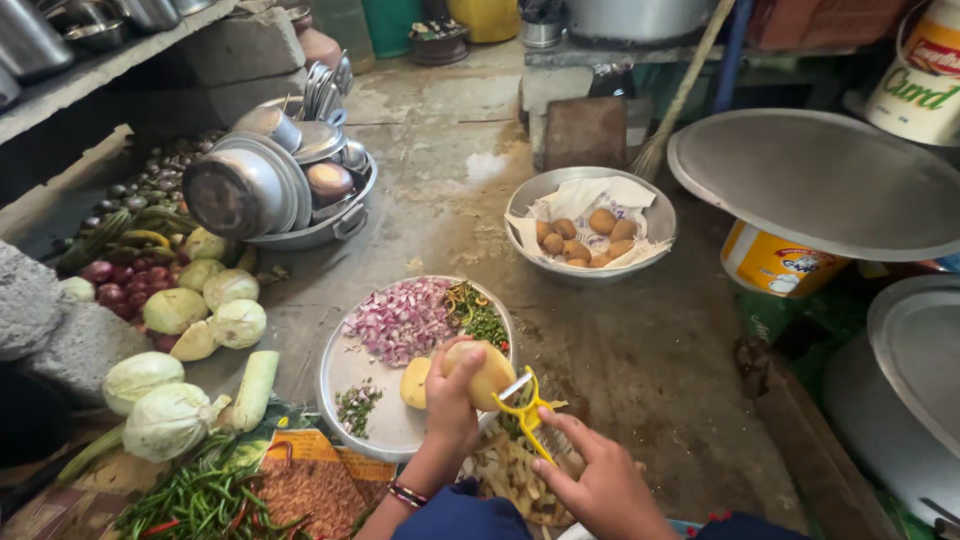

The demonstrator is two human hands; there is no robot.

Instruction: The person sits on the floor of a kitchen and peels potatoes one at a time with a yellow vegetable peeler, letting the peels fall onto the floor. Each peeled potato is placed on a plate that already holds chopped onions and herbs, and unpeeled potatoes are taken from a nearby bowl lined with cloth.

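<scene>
Left hand (452,385) fingers are clamping a potato (482,373), right hand (590,480) fingers gripping a yellow peeler (527,408); blade is risking slipping onto the thumb.

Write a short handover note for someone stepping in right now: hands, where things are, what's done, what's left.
Left hand holds a partly peeled potato over the steel plate.
Right hand holds the yellow peeler against it.
Done: one peeled potato lies on the plate beside the chopped onion; peels are piled below the hands.
Left: finish this potato; more unpeeled potatoes wait in the steel bowl.
</scene>
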